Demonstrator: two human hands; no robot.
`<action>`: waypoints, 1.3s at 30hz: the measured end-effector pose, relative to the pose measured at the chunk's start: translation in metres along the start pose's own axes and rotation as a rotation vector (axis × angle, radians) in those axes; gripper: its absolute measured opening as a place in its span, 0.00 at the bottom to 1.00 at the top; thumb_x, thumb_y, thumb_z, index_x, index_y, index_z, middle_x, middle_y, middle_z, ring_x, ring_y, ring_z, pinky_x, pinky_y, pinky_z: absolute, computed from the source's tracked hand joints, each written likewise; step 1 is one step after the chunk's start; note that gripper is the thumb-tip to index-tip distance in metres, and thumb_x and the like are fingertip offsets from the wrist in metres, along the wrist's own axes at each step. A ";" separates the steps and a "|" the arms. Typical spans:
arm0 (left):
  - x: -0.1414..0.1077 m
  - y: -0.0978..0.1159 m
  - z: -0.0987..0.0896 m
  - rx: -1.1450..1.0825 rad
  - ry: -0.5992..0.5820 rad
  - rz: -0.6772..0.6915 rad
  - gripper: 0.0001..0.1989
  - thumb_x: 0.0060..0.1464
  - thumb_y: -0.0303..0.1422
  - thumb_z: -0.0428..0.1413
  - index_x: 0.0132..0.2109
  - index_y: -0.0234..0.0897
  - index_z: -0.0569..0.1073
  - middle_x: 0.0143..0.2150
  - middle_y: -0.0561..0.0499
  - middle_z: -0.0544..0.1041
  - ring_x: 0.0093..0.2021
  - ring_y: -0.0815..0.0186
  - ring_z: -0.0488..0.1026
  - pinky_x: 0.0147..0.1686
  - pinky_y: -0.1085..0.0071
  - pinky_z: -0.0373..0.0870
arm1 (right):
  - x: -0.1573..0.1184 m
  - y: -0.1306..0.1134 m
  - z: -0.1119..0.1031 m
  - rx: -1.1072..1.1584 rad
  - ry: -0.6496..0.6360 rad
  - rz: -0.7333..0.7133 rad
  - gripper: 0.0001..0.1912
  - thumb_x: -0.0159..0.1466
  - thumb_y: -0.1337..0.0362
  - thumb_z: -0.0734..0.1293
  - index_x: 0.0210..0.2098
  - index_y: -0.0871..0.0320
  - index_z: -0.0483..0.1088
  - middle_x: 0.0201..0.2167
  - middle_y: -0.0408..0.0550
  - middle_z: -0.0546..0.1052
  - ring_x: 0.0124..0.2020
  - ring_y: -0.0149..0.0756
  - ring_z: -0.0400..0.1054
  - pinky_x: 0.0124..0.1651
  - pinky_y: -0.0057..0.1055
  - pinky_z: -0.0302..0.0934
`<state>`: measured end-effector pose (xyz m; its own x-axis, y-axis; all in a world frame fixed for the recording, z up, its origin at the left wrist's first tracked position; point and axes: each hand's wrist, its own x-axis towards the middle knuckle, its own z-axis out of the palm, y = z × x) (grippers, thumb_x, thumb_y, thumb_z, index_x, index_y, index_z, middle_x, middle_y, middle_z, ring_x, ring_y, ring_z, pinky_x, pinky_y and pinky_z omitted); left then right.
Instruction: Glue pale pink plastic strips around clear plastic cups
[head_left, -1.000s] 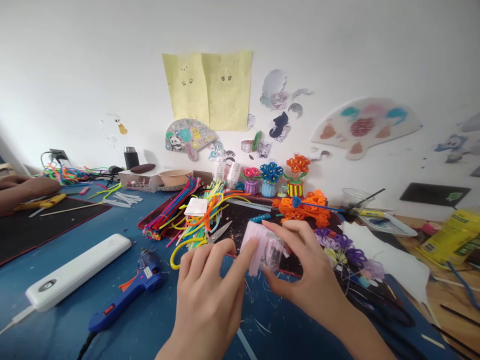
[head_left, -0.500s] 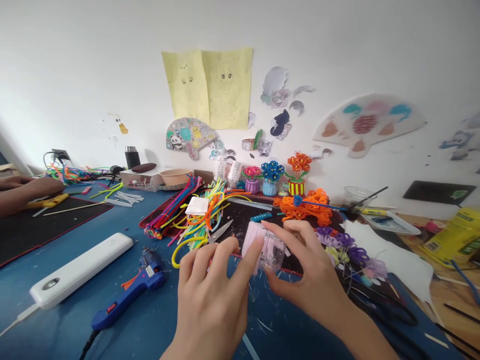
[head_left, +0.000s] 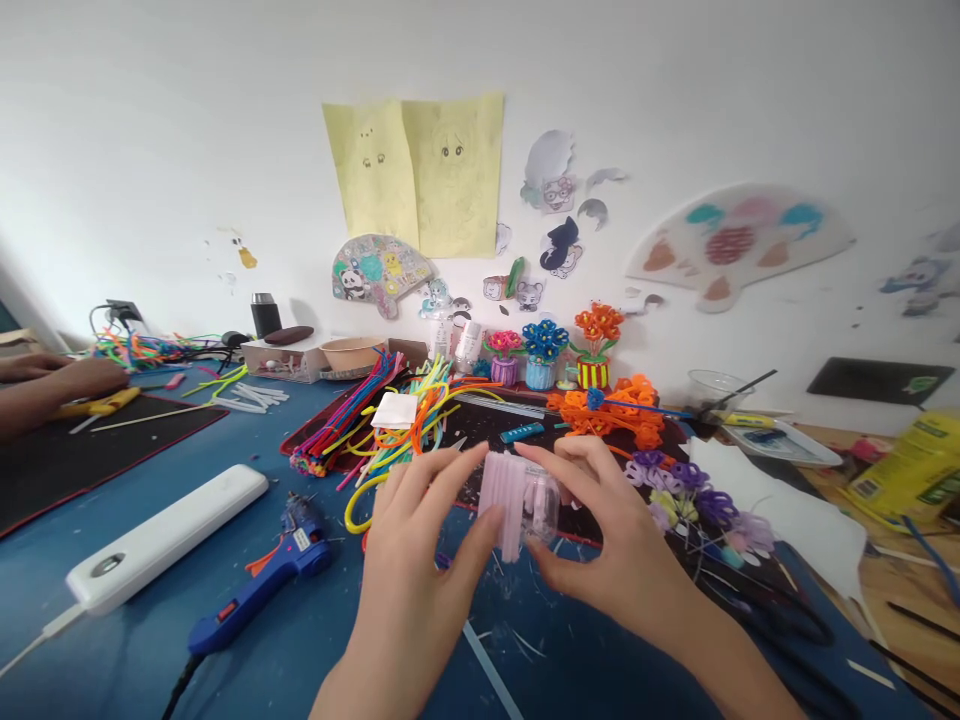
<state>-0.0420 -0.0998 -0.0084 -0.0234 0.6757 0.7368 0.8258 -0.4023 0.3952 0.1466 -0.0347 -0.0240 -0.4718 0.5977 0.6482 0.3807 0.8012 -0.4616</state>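
Observation:
Between my two hands is a small clear plastic cup (head_left: 541,508), lying on its side, with pale pink pipe cleaner strips (head_left: 504,505) set side by side along it. My left hand (head_left: 424,545) pinches the pink strips between thumb and fingers. On the clear end, my right hand (head_left: 611,520) grips the cup with thumb below and fingers above. Behind the hands lie scissors (head_left: 459,444), mostly hidden, and a teal tube-shaped piece (head_left: 522,433).
A blue glue gun (head_left: 262,580) and a white power strip-like device (head_left: 169,540) lie at left. Colourful pipe cleaners (head_left: 375,410), finished flower pots (head_left: 540,372), orange flowers (head_left: 622,415) and purple flowers (head_left: 712,500) stand or lie behind. Another person's hand (head_left: 67,385) is at far left.
My left hand has shifted its hold on the pink strips, its fingers now further up and its thumb lower. The cup has turned slightly, so the strips face me more. My right hand stays about the same.

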 end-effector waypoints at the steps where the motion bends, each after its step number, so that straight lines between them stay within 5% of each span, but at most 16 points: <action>1: 0.004 -0.002 0.001 -0.100 -0.043 -0.078 0.20 0.58 0.34 0.58 0.58 0.43 0.72 0.52 0.47 0.75 0.48 0.60 0.71 0.46 0.66 0.67 | 0.000 -0.001 0.000 0.021 -0.020 0.008 0.36 0.57 0.71 0.68 0.62 0.44 0.60 0.49 0.47 0.61 0.46 0.36 0.66 0.43 0.29 0.69; 5: 0.016 -0.007 0.004 -0.410 -0.253 -0.325 0.22 0.55 0.40 0.60 0.56 0.43 0.73 0.55 0.46 0.76 0.45 0.59 0.73 0.41 0.65 0.69 | 0.001 -0.002 -0.001 0.075 -0.076 0.017 0.32 0.57 0.74 0.67 0.58 0.42 0.64 0.48 0.46 0.60 0.47 0.36 0.66 0.42 0.28 0.69; 10: 0.023 -0.005 0.001 -0.605 -0.385 -0.445 0.20 0.50 0.41 0.63 0.50 0.40 0.77 0.51 0.47 0.78 0.43 0.59 0.74 0.40 0.66 0.70 | 0.001 -0.001 -0.002 0.142 -0.123 0.033 0.29 0.56 0.76 0.65 0.52 0.43 0.67 0.52 0.45 0.62 0.33 0.27 0.66 0.36 0.27 0.68; 19: 0.023 0.000 0.003 -0.513 -0.401 -0.453 0.14 0.49 0.39 0.63 0.43 0.39 0.78 0.39 0.49 0.79 0.37 0.62 0.71 0.34 0.68 0.67 | 0.000 -0.003 -0.003 0.168 -0.155 0.008 0.33 0.55 0.78 0.64 0.55 0.42 0.65 0.50 0.42 0.67 0.29 0.25 0.63 0.35 0.25 0.66; 39: 0.021 -0.006 -0.001 -0.658 -0.438 -0.451 0.15 0.56 0.43 0.59 0.43 0.36 0.81 0.39 0.48 0.80 0.36 0.64 0.72 0.33 0.72 0.66 | -0.001 -0.005 -0.003 0.208 -0.220 0.046 0.31 0.53 0.77 0.65 0.53 0.45 0.66 0.45 0.43 0.69 0.29 0.28 0.60 0.28 0.27 0.57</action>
<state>-0.0479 -0.0844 0.0051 0.0610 0.9746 0.2154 0.2991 -0.2237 0.9276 0.1479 -0.0388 -0.0203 -0.6272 0.6070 0.4880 0.2455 0.7487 -0.6158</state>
